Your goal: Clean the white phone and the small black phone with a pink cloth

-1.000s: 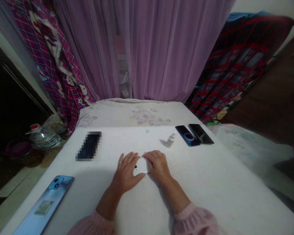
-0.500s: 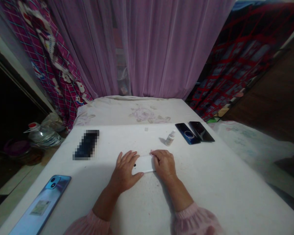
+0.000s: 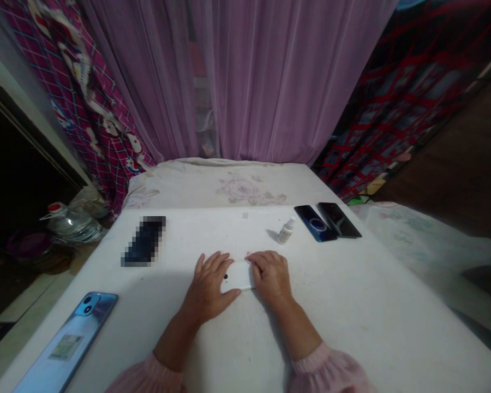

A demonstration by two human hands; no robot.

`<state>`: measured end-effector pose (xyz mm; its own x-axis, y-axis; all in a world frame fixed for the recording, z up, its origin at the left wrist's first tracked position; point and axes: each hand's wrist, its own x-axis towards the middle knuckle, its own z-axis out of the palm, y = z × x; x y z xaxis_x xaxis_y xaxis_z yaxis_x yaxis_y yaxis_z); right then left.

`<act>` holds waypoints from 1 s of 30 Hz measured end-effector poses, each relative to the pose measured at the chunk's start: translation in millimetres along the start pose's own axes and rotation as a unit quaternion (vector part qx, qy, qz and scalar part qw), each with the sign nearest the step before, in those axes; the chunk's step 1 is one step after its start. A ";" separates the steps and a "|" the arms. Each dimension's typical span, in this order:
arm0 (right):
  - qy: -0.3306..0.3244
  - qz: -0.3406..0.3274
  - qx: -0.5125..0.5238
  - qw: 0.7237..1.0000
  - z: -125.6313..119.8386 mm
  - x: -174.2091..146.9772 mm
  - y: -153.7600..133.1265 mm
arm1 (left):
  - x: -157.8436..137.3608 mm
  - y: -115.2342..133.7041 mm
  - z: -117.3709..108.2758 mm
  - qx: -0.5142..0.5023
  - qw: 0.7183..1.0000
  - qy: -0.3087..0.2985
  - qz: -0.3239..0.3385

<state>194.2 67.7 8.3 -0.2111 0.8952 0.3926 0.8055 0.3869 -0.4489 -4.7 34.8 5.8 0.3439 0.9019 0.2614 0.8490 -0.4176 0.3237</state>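
Observation:
A white phone (image 3: 239, 275) lies back up near the middle of the table, its dark camera lens at the left end. My left hand (image 3: 207, 289) grips that end, thumb along the near edge and fingers over the far edge. On the phone's right end rests my right hand (image 3: 272, 275), its fingers bent and pressed together. A small pinkish bit shows at its fingertips; what it is I cannot make out. The right part of the phone is hidden under this hand. Beyond it stands a small white spray bottle (image 3: 286, 231).
Two dark phones (image 3: 316, 224) lie side by side at the back right. A blue phone (image 3: 71, 338) lies at the near left, with a blurred-out dark object (image 3: 144, 241) farther back. A small pale square (image 3: 245, 216) sits near the back. Purple curtains (image 3: 262, 82) hang behind the table.
My right hand has slid slightly left over the phone, covering more of it. My left hand keeps its hold, and the phone stays in place.

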 end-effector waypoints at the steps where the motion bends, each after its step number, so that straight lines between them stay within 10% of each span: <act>1: 0.011 0.016 -0.006 1.000 -1.6 -0.3 4.1 | -0.1 -0.1 -0.1 0.000 1.000 0.001 0.000; 30: 0.012 -0.028 -0.041 0.999 -1.7 -5.8 -14.8 | -1.5 -2.0 3.5 0.010 1.000 0.015 0.012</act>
<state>184.4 56.3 14.0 -0.2441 0.8670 0.4343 0.8356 0.4153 -0.3595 -5.5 34.7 1.6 0.3523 0.8875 0.2971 0.8483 -0.4369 0.2991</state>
